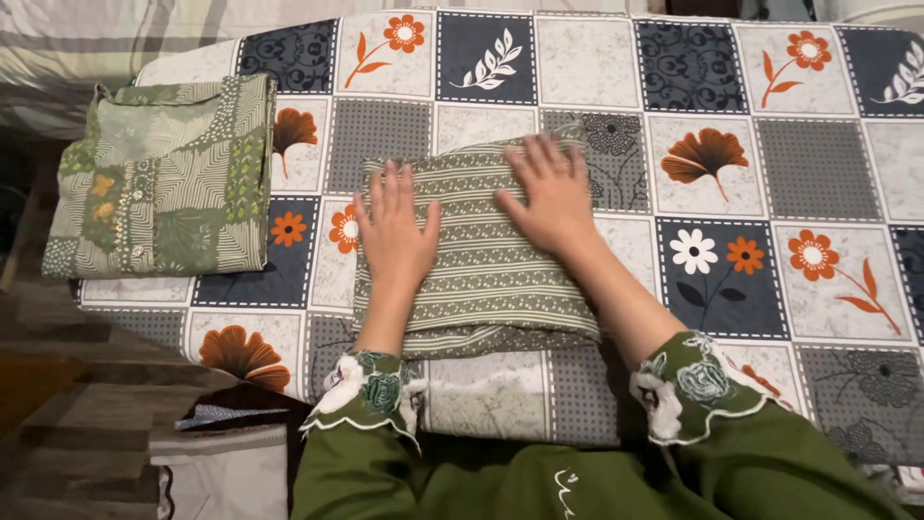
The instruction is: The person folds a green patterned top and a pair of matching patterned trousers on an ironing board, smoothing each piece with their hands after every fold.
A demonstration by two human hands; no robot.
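1. Patchwork bedcover in grey, navy and cream squares with orange flower prints serves as the work surface; bed edge runs along the bottom, darker floor and loose cloth at lower left.
2. Striped green folded garment lies near the middle of the cover, close to the near edge; folded to a compact rectangle, long side running away from the person.
3. Left hand rests flat on the garment's left part; fingers straight and close together, thumb out to the side, palm down; nothing pinched.
4. Right hand lies flat on the upper right part; fingers slightly spread, tips at or just past the far fold; whether they curl over that edge cannot be told from this angle.
5. Both forearms come out of green sleeves with embroidered white-trimmed cuffs.
6. A second folded piece, the green patchwork-print garment, sits at the cover's far left corner, well apart from the hands.
7. Judgement: step in hand is pressing and smoothing the finished fold; fold looks nearly done.
8. Judgement: next move calls for even downward pressure outward to the edges, then a grip under both short sides so the layers do not slip when lifted.
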